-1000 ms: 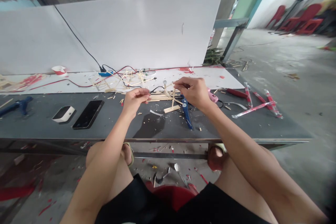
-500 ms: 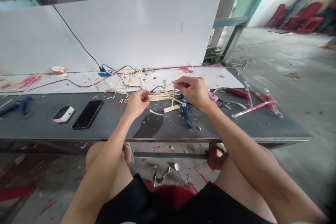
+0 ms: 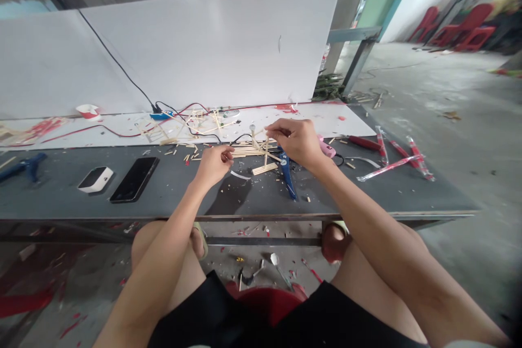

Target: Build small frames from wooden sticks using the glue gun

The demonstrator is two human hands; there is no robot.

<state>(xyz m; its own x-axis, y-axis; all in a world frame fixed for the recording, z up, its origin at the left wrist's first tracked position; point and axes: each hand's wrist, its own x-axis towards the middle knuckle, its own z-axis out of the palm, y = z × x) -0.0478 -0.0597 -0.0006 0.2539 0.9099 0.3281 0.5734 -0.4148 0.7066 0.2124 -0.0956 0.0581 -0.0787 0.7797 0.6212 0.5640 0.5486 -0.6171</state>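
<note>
My right hand (image 3: 297,140) pinches the top of a thin upright wooden stick (image 3: 266,153). The stick's foot meets a small flat raft of short sticks (image 3: 265,168) lying on the grey bench. My left hand (image 3: 214,164) hovers to the left of it with its fingers curled together; whether anything sits in them is hidden. Behind the raft lies a bundle of loose sticks (image 3: 248,150). A blue glue gun (image 3: 287,174) rests under my right hand, its handle toward me, with a whitish nozzle area partly hidden by sticks.
To the left lie a black phone (image 3: 134,179), a white box-shaped device (image 3: 95,179) and a blue tool (image 3: 24,167). Stick frames (image 3: 199,119) and a blue power socket (image 3: 162,115) with cables stand behind. Red-and-clear wrapped sticks (image 3: 391,168) lie right. A white panel (image 3: 204,49) rises at the back.
My left hand has dropped slightly toward me and its fingers have curled in more. My right hand stays pinched at the stick's top. The whole view has shifted a little.
</note>
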